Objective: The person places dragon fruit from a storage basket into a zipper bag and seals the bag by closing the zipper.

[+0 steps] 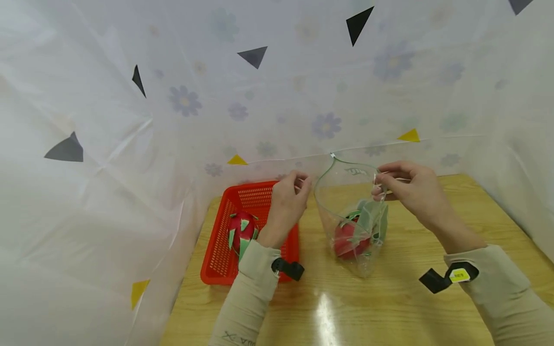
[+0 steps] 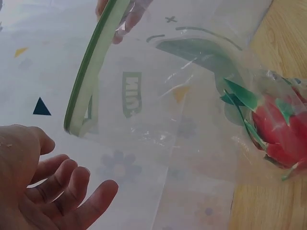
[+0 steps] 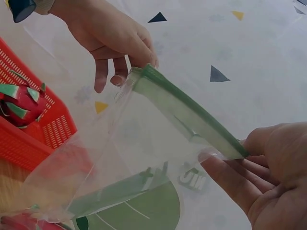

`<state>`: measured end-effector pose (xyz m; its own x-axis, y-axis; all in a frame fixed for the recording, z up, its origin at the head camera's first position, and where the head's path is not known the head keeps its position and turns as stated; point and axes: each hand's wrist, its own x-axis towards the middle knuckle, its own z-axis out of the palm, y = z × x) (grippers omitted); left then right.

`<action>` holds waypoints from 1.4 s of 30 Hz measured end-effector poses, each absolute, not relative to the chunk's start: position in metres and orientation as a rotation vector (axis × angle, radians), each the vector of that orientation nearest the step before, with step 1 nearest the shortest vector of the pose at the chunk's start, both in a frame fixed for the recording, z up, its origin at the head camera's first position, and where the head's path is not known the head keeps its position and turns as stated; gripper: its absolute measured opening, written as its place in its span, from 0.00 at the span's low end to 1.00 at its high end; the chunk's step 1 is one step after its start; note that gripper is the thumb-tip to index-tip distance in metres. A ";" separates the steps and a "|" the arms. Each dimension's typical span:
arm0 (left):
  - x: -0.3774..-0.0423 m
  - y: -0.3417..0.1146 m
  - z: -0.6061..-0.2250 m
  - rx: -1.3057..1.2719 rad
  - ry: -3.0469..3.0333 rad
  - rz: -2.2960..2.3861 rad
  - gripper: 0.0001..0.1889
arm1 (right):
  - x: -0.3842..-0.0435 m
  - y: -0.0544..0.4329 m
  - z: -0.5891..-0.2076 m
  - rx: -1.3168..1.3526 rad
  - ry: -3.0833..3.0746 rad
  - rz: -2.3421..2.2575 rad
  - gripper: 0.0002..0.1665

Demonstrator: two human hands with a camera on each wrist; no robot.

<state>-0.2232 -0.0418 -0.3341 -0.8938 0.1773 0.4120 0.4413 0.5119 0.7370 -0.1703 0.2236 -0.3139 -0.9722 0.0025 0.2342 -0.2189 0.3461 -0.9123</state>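
Observation:
A clear zip bag (image 1: 329,202) with a green zip edge (image 2: 86,67) stands with its mouth apart above the table. Inside, near its bottom, lies a red dragon fruit (image 1: 348,240) with green scales. My right hand (image 1: 411,192) pinches the bag's rim at the right, thumb against fingers. To the left of the mouth is my left hand (image 1: 289,199), its fingers loosely bent; the left wrist view shows a gap between it and the bag. Another dragon fruit (image 1: 242,230) sits in the red basket (image 1: 216,259), partly behind the left sleeve.
The basket stands on the wooden table (image 1: 329,312), left of the bag. Behind the table hangs a pale sheet (image 1: 281,120) printed with flowers, bearing black, grey and yellow triangles. A similar pale covering (image 1: 86,216) borders the left side.

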 end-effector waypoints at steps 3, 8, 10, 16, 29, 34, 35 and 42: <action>-0.224 -0.050 -0.339 -0.487 -2.482 -1.291 0.08 | -0.170 0.224 -0.315 0.202 -2.416 1.679 0.22; -0.224 -0.067 -0.353 -0.412 -2.529 -1.146 0.07 | -0.170 0.224 -0.317 0.210 -2.424 1.663 0.22; -0.223 -0.074 -0.359 -0.370 -2.568 -1.115 0.07 | -0.170 0.223 -0.318 0.211 -2.425 1.660 0.22; -0.222 -0.098 -0.379 -0.279 -2.648 -1.046 0.07 | -0.170 0.222 -0.319 0.210 -2.405 1.697 0.22; -0.232 -0.173 -0.414 -0.001 -2.840 -0.817 0.13 | -0.169 0.224 -0.322 0.214 -2.369 1.728 0.21; -0.238 -0.195 -0.428 -0.181 -2.864 -0.582 0.15 | -0.169 0.225 -0.323 0.212 -2.365 1.745 0.22; -0.239 -0.197 -0.431 -0.247 -2.852 -0.532 0.16 | -0.169 0.226 -0.323 0.212 -2.366 1.749 0.22; -0.247 -0.213 -0.437 -0.726 -2.833 -0.117 0.29 | -0.166 0.226 -0.321 0.202 -2.375 1.743 0.23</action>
<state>-0.2471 -0.2133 -0.4372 -0.8556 0.4659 0.2256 0.4829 0.8754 0.0235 -0.1661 0.2265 -0.3215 -0.9730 0.0018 0.2308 -0.2196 0.3000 -0.9283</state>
